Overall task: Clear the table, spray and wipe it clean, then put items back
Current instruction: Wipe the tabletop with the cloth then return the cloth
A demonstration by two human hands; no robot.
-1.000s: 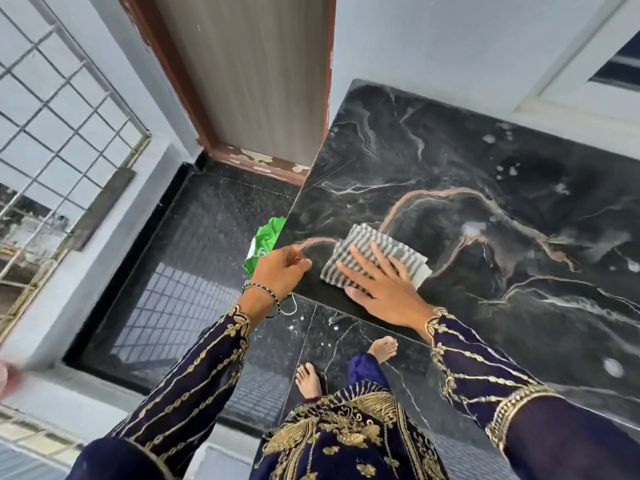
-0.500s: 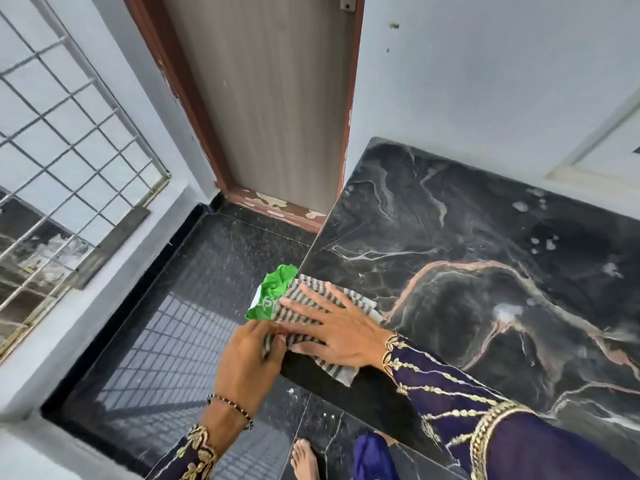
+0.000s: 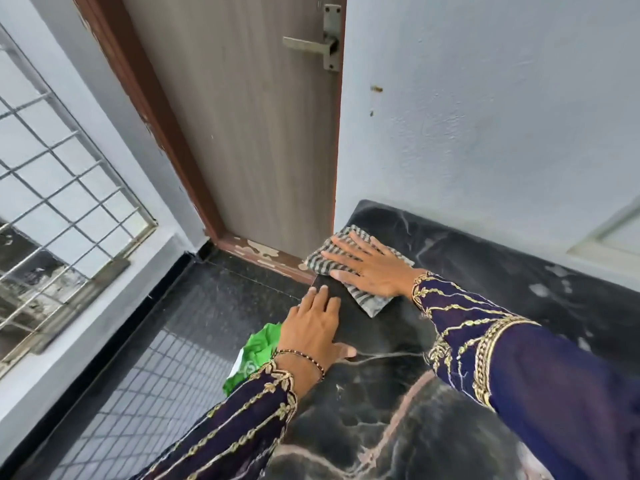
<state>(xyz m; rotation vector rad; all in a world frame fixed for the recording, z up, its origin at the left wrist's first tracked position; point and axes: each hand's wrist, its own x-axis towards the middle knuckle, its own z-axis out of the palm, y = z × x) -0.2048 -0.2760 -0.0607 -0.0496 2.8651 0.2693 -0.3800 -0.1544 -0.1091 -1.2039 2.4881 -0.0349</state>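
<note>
Right hand (image 3: 372, 268) flat on cloth (image 3: 367, 299) at table (image 3: 485, 278) corner; left hand (image 3: 313, 327) spread.

My right hand (image 3: 370, 268) lies flat, fingers (image 3: 341, 254) spread, on the striped cloth (image 3: 369, 299) at the far corner of the black marble surface (image 3: 398, 410), beside the door (image 3: 249, 133). My left hand (image 3: 311, 330) rests palm down on the surface's edge, over a green bag (image 3: 256, 351).

Door (image 3: 249, 133) w/ handle (image 3: 311, 46), window grille (image 3: 52, 188), wall (image 3: 485, 116).
</note>
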